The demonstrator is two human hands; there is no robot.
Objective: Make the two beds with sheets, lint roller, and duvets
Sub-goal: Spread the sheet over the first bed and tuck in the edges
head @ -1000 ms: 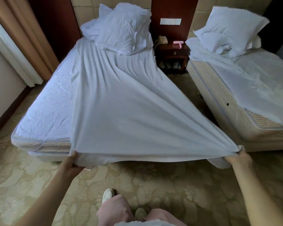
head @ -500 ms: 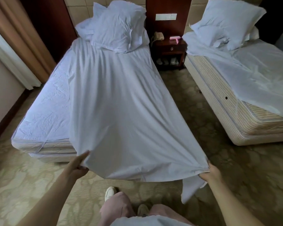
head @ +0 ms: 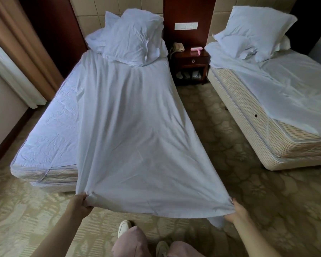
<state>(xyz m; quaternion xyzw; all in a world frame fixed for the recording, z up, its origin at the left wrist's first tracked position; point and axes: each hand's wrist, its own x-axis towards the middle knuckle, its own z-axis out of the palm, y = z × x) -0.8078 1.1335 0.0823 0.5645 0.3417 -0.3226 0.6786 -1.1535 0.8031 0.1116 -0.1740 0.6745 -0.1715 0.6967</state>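
Observation:
A white sheet (head: 130, 130) runs lengthwise down the left bed (head: 48, 138), covering its right part and leaving the quilted mattress pad bare on the left. I stand at the foot of that bed. My left hand (head: 80, 202) grips the sheet's near left corner, and my right hand (head: 236, 213) grips the near right corner, holding the edge taut above the carpet. White pillows (head: 133, 38) are piled at the head. The right bed (head: 252, 127) has a loose white sheet (head: 285, 89) and pillows (head: 254, 32). A pink lint roller (head: 197, 50) lies on the nightstand.
A dark wooden nightstand (head: 191, 62) with a beige telephone (head: 178, 47) stands between the beds. A patterned carpet aisle (head: 211, 127) separates them. Curtains (head: 17, 52) hang on the left wall. My shoes and pink trousers (head: 135, 242) show at the bottom.
My right hand has swung the sheet's right corner leftward, from near the right bed to the left bed's foot. My left hand has regripped the left corner.

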